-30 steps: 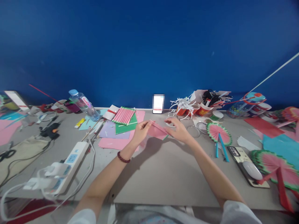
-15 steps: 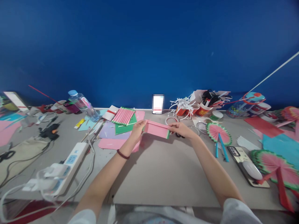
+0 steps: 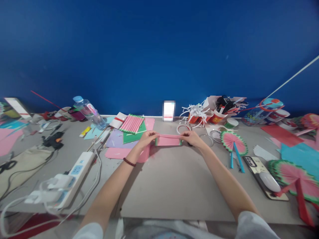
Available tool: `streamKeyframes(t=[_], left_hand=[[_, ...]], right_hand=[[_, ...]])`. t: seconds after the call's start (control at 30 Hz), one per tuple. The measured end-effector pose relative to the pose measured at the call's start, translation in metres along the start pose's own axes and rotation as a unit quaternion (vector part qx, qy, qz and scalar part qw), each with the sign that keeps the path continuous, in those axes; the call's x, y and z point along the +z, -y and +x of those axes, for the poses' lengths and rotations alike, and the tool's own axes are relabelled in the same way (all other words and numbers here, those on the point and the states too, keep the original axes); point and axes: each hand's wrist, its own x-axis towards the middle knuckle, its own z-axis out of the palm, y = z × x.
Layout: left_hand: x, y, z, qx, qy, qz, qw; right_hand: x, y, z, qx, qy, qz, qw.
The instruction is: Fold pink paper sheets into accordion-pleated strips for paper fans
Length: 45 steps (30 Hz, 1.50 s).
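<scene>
A pink sheet of paper with green edging [image 3: 168,140] is stretched between both hands just above the grey table [image 3: 174,182]. My left hand [image 3: 147,138] pinches its left end, fingers closed on the fold. My right hand [image 3: 191,138] pinches the right end the same way. A red bead bracelet circles my left wrist. The paper lies nearly level, its top edge folded over.
Pleated pink paper [image 3: 131,123] lies on green and purple sheets behind my left hand. A water bottle [image 3: 88,111], a power strip [image 3: 74,172] with cables and a glue gun [image 3: 53,138] sit left. Finished paper fans [image 3: 233,142], tape rolls [image 3: 183,128], paper cups [image 3: 216,117] and a phone [image 3: 264,176] lie right.
The pink paper was tilted and held higher; both hands have lowered it toward the table and levelled it, folding the top edge down so it looks narrower.
</scene>
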Motion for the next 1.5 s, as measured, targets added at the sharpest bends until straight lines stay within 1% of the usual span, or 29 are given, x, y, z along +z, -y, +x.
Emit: streamKeyframes(t=[0.13,0.3,0.5,0.73,0.83,0.9,0.97,1.03,1.07,1.1,1.17,1.23,1.3,1.4,1.5], left_hand=[[-0.001,0.007,0.003,-0.04,0.002,-0.044,0.998],[-0.002,0.009,0.001,-0.081,0.019,-0.054,0.995],[-0.001,0.008,0.0,-0.089,0.016,-0.04,0.995],[-0.001,0.012,0.003,-0.076,0.022,-0.002,0.997],[-0.001,0.012,0.004,-0.034,0.018,0.072,0.997],[-0.001,0.009,0.004,0.017,0.013,0.147,0.989],[-0.001,0.004,0.002,0.084,0.001,0.226,0.97],[-0.001,-0.003,-0.001,0.164,-0.016,0.304,0.938],[-0.001,-0.006,-0.002,0.206,-0.027,0.341,0.917],[0.0,-0.009,-0.004,0.242,-0.042,0.371,0.895],[0.001,-0.012,-0.007,0.297,-0.07,0.416,0.856],[0.002,-0.012,-0.009,0.326,-0.087,0.444,0.83],[0.001,-0.009,-0.009,0.337,-0.088,0.461,0.816],[0.0,-0.005,-0.007,0.335,-0.086,0.473,0.811],[-0.002,-0.004,-0.006,0.331,-0.082,0.473,0.812]], right_hand=[[0.0,-0.002,0.001,0.018,-0.006,0.028,0.999],[0.003,-0.004,0.002,0.036,-0.041,0.044,0.998],[0.005,-0.009,0.003,0.004,-0.054,0.004,0.999],[0.003,-0.018,0.006,-0.001,-0.057,-0.014,0.998],[0.002,-0.018,0.006,-0.011,-0.05,-0.023,0.998],[0.002,-0.016,0.006,-0.026,-0.049,-0.037,0.998],[0.002,-0.012,0.007,-0.09,-0.062,-0.064,0.992],[0.003,-0.01,0.008,-0.189,-0.083,-0.099,0.974],[0.003,-0.009,0.009,-0.233,-0.093,-0.114,0.961],[0.004,-0.009,0.009,-0.267,-0.102,-0.129,0.949],[0.005,-0.01,0.01,-0.31,-0.109,-0.157,0.931],[0.006,-0.011,0.01,-0.329,-0.099,-0.193,0.919],[0.006,-0.012,0.008,-0.333,-0.079,-0.232,0.91],[0.005,-0.01,0.005,-0.32,-0.053,-0.271,0.906],[0.004,-0.007,0.001,-0.304,-0.03,-0.273,0.912]])
